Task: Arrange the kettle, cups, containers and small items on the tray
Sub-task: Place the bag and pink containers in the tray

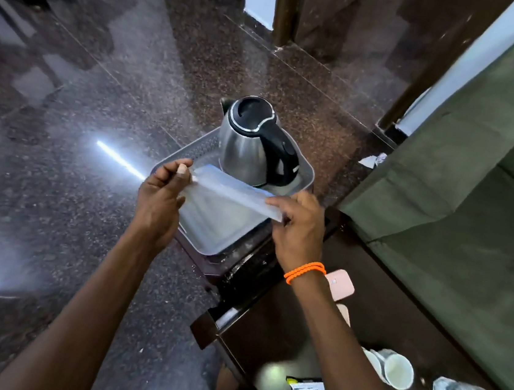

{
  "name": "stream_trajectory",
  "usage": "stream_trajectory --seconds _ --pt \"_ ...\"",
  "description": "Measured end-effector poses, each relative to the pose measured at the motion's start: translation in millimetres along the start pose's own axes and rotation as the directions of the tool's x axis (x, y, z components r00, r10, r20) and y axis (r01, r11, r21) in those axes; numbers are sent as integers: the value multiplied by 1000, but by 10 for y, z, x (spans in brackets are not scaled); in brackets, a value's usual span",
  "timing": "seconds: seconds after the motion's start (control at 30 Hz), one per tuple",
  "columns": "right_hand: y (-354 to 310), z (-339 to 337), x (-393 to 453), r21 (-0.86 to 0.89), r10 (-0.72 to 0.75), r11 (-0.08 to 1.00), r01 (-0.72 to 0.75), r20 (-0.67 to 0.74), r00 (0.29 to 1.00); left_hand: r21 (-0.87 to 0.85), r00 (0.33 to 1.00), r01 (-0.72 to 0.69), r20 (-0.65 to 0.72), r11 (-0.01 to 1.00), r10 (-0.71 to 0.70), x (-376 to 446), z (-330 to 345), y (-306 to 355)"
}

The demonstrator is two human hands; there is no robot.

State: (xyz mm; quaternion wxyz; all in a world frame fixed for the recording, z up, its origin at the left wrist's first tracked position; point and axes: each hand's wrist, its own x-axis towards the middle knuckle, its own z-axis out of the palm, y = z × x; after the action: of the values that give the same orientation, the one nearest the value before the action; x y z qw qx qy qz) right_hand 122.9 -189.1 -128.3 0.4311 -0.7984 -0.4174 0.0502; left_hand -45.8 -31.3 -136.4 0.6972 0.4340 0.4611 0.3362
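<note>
Hotel room: kettle tray, green sofa, granite floor.

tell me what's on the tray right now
The kettle stands at the tray's far end. Both hands hold a translucent sheet above the near part, hiding much of the surface there.

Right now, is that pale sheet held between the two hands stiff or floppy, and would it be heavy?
The sheet looks thin and floppy: it sags between the left hand and right hand, each pinching an edge. It seems light, since fingertip pinches carry it. Being translucent and smooth, it may slide easily on the tray.
</note>
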Motion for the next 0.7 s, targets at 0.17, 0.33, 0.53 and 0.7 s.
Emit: stream_trajectory --seconds 0.17,0.33,0.53,0.7 --pt "-105 341 152 -316 -318 911 265 -128 939 13 974 224 7 974 -225 365 -215 175" --pt "2 636 97 -213 -326 916 340 97 940 -161 953 280 -69 946 -294 623 -281 146" --pt "57 652 218 569 253 602 -561 530 809 -175 981 189 -10 966 -193 723 -430 64" --pt "195 864 554 552 362 368 -749 657 662 -36 989 106 107 994 -102 867 -513 102"
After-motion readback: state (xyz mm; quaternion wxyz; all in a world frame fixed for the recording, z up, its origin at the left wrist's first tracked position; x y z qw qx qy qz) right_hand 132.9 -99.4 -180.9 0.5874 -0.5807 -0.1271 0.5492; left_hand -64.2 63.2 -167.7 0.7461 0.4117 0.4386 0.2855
